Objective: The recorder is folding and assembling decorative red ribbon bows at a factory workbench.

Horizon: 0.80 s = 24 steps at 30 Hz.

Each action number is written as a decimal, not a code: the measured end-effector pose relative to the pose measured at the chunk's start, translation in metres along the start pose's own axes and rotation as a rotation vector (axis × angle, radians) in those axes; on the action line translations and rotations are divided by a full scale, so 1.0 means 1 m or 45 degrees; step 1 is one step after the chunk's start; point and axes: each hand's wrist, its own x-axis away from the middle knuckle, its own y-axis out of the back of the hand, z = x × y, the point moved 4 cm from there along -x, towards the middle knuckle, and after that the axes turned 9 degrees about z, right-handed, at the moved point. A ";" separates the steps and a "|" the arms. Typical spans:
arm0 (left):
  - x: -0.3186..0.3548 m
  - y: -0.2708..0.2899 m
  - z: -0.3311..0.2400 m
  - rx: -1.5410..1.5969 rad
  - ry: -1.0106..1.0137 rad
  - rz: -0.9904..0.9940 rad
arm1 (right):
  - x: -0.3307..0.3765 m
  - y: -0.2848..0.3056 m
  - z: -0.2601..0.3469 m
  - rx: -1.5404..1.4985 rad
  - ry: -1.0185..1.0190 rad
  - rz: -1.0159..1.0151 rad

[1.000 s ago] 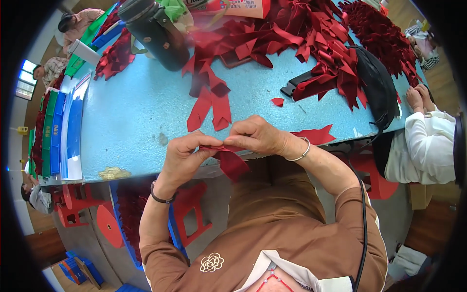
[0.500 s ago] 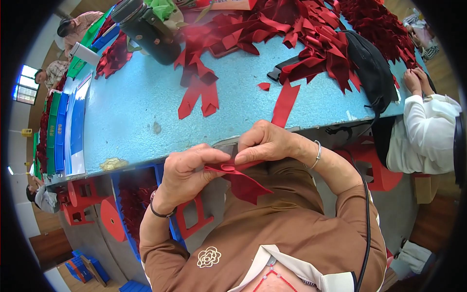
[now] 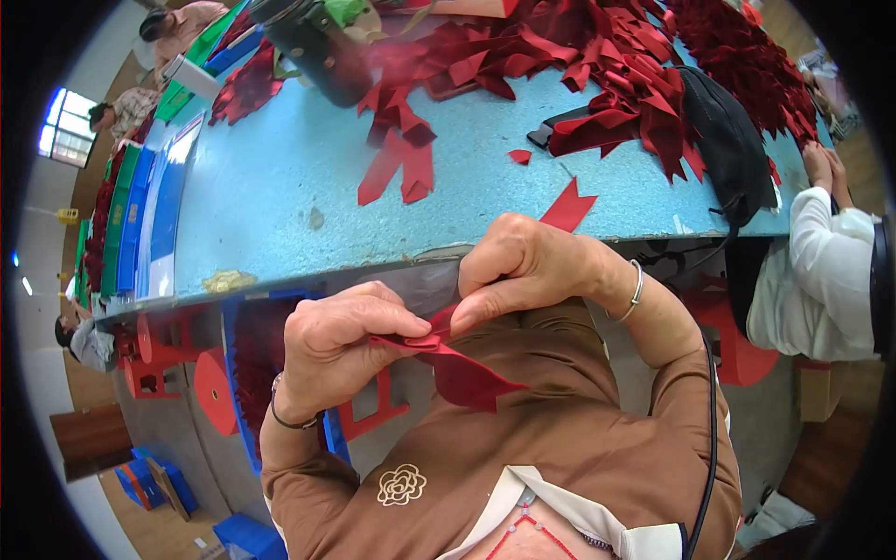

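My left hand (image 3: 336,350) and my right hand (image 3: 523,271) meet just below the edge of the blue table (image 3: 280,205), close to my chest. Both pinch a folded piece of dark red ribbon (image 3: 462,373), whose loose tail hangs down over my brown shirt. On the table near its edge lies a flat red ribbon strip (image 3: 567,207) with a notched end. A pair of longer red strips (image 3: 397,168) lies farther out.
A big heap of red ribbon pieces (image 3: 616,65) covers the far right of the table, beside a black bag (image 3: 728,140) and a dark machine (image 3: 313,42). A person in white (image 3: 826,271) sits at my right. Blue and green crates (image 3: 131,215) line the left edge.
My hands have come back from over the table toward my chest, still holding the ribbon. They are closer together and the ribbon is folded tighter.
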 end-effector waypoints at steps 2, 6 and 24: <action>0.014 0.000 0.003 0.064 0.065 0.039 | -0.007 -0.009 -0.002 0.026 0.001 0.028; 0.041 0.003 0.013 0.113 0.214 0.039 | -0.020 -0.027 -0.007 -0.059 -0.100 0.081; 0.099 -0.017 0.074 0.174 0.628 -0.046 | -0.046 -0.071 -0.037 0.364 -0.250 0.100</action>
